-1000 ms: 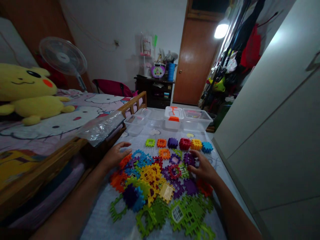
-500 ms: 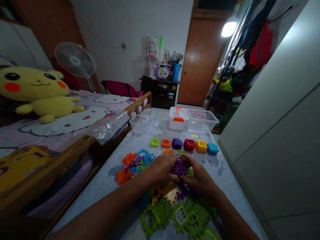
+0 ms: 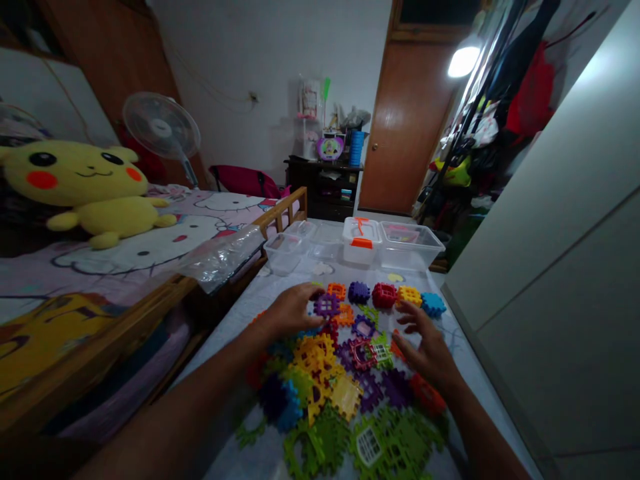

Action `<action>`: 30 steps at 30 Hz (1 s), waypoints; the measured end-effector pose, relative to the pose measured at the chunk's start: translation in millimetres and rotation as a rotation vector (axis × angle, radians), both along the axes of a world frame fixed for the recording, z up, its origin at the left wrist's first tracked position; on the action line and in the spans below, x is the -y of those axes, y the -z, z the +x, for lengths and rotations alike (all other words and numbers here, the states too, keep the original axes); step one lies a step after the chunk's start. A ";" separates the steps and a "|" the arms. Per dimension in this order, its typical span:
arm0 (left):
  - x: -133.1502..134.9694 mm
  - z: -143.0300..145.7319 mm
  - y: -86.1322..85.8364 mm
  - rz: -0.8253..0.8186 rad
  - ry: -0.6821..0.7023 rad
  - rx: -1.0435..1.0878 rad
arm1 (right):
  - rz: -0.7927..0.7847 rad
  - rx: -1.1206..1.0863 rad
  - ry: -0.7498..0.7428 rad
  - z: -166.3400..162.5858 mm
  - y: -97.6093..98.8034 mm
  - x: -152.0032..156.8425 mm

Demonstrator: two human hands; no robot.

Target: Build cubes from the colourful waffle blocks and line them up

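Observation:
A purple toothed building block (image 3: 327, 305) is gripped in the fingers of my left hand (image 3: 296, 308), above the left side of the pieces. My right hand (image 3: 424, 340) is held apart from it, fingers spread and holding nothing, over the right side of the pile. Below lie loose interlocking pieces: yellow ones (image 3: 316, 357), a red window piece (image 3: 362, 353), purple flat pieces (image 3: 371, 390) and green panels (image 3: 387, 437) nearest me. Beyond my hands stands a row of assembled blocks, among them a dark purple one (image 3: 359, 292), a red one (image 3: 385, 295) and a blue one (image 3: 433, 304).
Clear plastic boxes (image 3: 413, 248) stand at the far end of the cloth-covered table (image 3: 467, 373), one with an orange-latched lid (image 3: 362, 243). A wooden bed rail (image 3: 165, 293) runs along the left. A white cabinet (image 3: 565, 267) borders the right side.
My hands have moved apart from the middle. The left has carried the purple block left and away from me; the right has let go and opened to the right.

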State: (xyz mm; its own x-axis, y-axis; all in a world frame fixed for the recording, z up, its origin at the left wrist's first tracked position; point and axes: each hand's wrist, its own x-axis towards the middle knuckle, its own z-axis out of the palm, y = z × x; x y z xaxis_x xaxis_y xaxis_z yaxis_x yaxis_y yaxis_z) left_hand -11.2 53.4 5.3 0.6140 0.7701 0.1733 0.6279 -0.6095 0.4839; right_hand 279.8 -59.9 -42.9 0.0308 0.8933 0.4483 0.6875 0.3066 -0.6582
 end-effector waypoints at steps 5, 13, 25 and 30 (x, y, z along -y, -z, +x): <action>-64.6 -47.1 8.6 -0.081 -0.175 -0.108 | -0.058 -0.045 0.108 18.9 9.7 -4.9; -111.0 -55.1 49.1 -0.106 -0.187 -0.268 | -0.139 -0.036 0.117 19.8 19.9 -6.9; -127.6 -60.0 52.9 -0.138 -0.118 -0.422 | -0.220 -0.042 0.129 19.9 22.2 -7.5; -126.1 -56.9 54.0 -0.128 -0.096 -0.429 | -0.235 -0.044 0.121 21.5 22.9 -8.6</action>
